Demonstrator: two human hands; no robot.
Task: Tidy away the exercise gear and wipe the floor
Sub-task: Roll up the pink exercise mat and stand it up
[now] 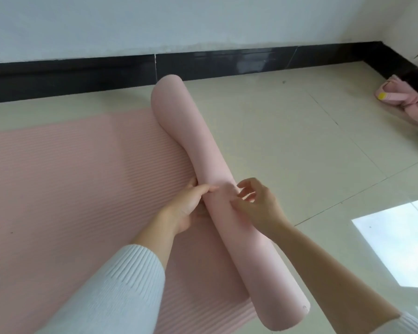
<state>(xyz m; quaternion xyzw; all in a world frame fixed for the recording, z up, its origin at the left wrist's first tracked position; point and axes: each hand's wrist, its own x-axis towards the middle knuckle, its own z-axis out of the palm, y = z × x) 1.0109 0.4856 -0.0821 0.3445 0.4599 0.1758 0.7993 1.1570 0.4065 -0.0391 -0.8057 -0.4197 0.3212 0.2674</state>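
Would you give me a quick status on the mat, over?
Left hand gripping rolled part of pink mat. Right hand resting on the roll, fingers loose. Mat partly rolled, rest flat on floor. Pink bag far right, well clear.

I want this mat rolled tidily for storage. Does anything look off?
Yes. The rolled mat is uneven: its far end bulges and curves toward the unrolled part, while it is thinner where the left hand grips it. A small dark nick marks its near end.
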